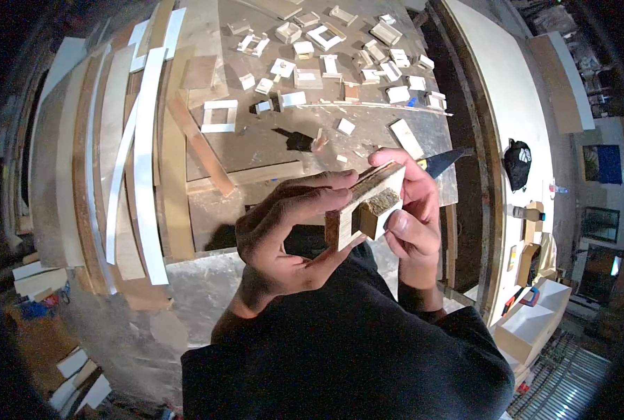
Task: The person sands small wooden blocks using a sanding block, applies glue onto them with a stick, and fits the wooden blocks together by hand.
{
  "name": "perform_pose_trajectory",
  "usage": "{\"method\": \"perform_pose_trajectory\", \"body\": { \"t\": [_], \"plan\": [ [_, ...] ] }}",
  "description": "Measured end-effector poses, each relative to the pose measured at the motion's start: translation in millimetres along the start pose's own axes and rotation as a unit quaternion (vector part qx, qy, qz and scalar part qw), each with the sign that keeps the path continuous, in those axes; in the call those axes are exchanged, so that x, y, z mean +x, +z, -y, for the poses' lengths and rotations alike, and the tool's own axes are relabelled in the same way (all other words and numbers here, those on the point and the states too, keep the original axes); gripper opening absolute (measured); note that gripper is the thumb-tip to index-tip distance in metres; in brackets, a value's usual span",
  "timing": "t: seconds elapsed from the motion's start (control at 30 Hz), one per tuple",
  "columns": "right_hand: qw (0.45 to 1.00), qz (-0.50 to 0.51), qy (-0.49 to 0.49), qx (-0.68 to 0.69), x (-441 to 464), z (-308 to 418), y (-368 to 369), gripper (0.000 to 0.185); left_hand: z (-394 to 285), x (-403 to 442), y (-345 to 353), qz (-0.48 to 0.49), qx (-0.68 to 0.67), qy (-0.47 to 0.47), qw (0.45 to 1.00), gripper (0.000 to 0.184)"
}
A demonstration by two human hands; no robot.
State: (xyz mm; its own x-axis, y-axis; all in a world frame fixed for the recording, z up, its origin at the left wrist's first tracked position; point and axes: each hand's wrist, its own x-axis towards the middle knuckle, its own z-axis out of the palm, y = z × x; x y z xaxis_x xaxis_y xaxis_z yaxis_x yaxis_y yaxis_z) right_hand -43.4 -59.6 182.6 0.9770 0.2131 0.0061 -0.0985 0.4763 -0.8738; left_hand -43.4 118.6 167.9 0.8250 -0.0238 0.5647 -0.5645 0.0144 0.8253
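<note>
A small piece made of joined wooden boards (347, 227) is held up in front of my chest, above the table's near edge. My left hand (294, 227) grips its left side, with fingers along the top and the thumb below. My right hand (413, 213) holds its right side, the thumb against a small block (380, 210) with a rough, fibrous top face. The block stands out from the flat board. Where my fingertips lie behind the boards, they are hidden.
Many small wooden pieces (308, 77) lie scattered over the far part of the table (256, 143). Long boards and white strips (147, 168) lie at the left. A dark blade (446, 162) lies at the right edge. Beyond is a bench (494, 70) with a black bag (517, 164).
</note>
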Motion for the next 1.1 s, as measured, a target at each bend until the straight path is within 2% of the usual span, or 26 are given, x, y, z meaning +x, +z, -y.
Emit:
{"method": "perform_pose_trajectory", "body": {
  "t": [0.1, 0.17, 0.23, 0.27, 0.3, 0.33, 0.37, 0.43, 0.47, 0.5, 0.57, 0.67, 0.73, 0.97, 1.1],
  "plan": [
    [1.000, -0.003, -0.004, -0.013, 1, -3, -1, 0.078, 4, -3, -2, 0.009, -0.020, -0.015, 1.000, 0.046],
    [0.997, -0.025, -0.032, -0.065, 2, -4, -4, 0.093, 3, -5, -1, -0.032, -0.151, -0.121, 0.981, 0.054],
    [0.979, -0.069, -0.119, -0.152, 2, -2, 0, 0.087, 1, 2, -10, 0.004, -0.122, -0.135, 0.983, 0.066],
    [0.979, -0.067, -0.119, -0.151, 2, 4, 0, 0.087, 4, 1, -9, -0.003, -0.176, -0.147, 0.973, 0.065],
    [0.967, -0.040, -0.131, -0.215, 0, 12, -3, 0.079, 6, 0, -7, -0.010, -0.228, -0.159, 0.961, 0.063],
    [0.950, -0.014, -0.143, -0.277, -2, 16, -6, 0.071, 7, 0, -8, -0.010, -0.227, -0.160, 0.961, 0.063],
    [0.951, -0.015, -0.142, -0.276, 0, 18, -9, 0.071, 6, -1, -8, -0.006, -0.203, -0.175, 0.963, 0.060],
    [0.936, 0.040, -0.161, -0.312, 5, 22, -11, 0.055, 5, -4, -7, 0.001, -0.179, -0.190, 0.965, 0.056],
    [0.929, 0.051, -0.162, -0.330, 6, 25, -8, 0.047, 4, -6, -6, 0.002, -0.224, -0.236, 0.946, 0.053],
    [0.929, 0.051, -0.163, -0.330, 8, 27, -13, 0.047, 4, -7, -5, 0.002, -0.267, -0.281, 0.922, 0.049],
    [0.901, 0.170, -0.167, -0.364, 13, 31, -28, 0.046, 3, -8, -1, 0.015, -0.259, -0.288, 0.922, 0.047],
    [0.906, 0.162, -0.161, -0.357, 13, 32, -27, 0.042, 1, -9, 4, -0.001, -0.267, -0.294, 0.918, 0.043],
    [0.908, 0.168, -0.165, -0.348, 12, 32, -28, 0.041, 2, -11, 1, 0.030, -0.238, -0.302, 0.922, 0.040],
    [0.913, 0.144, -0.172, -0.341, 3, 32, -28, 0.040, -5, -12, 7, 0.050, -0.227, -0.310, 0.922, 0.035],
    [0.917, 0.131, -0.178, -0.332, -4, 32, -29, 0.040, -7, -16, 17, 0.019, -0.259, -0.294, 0.920, 0.035]
  ]
}}
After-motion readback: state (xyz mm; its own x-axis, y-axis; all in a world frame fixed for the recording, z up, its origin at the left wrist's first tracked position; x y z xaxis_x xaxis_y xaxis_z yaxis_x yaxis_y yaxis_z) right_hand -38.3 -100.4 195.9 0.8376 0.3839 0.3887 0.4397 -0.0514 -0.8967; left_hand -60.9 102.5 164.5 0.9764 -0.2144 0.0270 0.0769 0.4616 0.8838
